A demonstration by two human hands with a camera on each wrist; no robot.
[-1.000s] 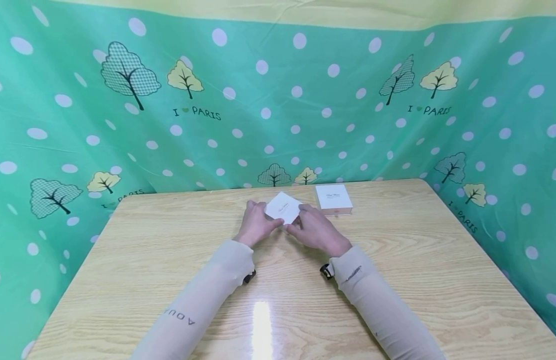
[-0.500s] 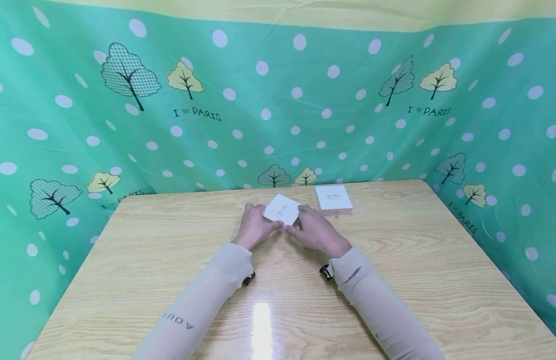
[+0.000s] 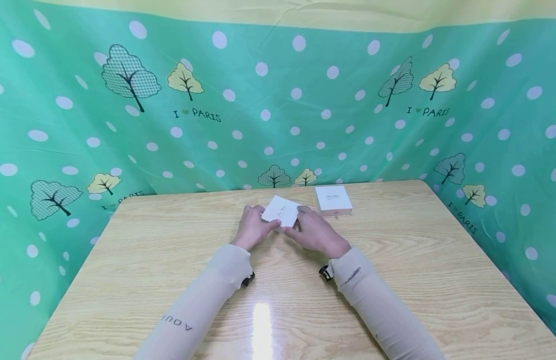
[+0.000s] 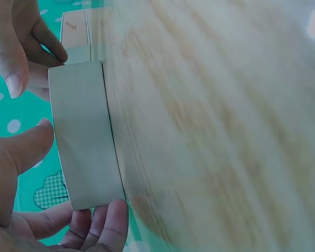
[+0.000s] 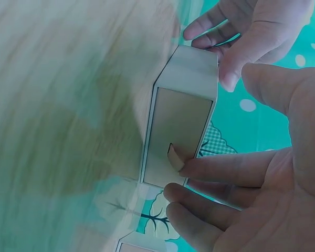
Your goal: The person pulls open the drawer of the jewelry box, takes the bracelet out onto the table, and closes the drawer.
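Note:
A small white box [image 3: 280,210] with fine printed lettering on its lid sits on the table between both hands, turned at an angle. My left hand [image 3: 253,225] grips its left side, thumb by the upper edge and fingers along the end, as the left wrist view shows. My right hand [image 3: 317,231] is at the opposite side. In the right wrist view its index fingertip touches a small pale tab [image 5: 174,156] on the box's framed side panel [image 5: 178,123]. The right thumb [image 5: 268,86] stands apart from the box.
A second white box [image 3: 334,198], with a pinkish front side, lies behind and right of the hands. The wooden table [image 3: 179,260] reaches back to a green dotted curtain [image 3: 242,145] that also hangs along both sides.
The box has turned slightly counterclockwise and shifted a little left and nearer. My left hand has moved slightly left with it, while my right hand has barely moved.

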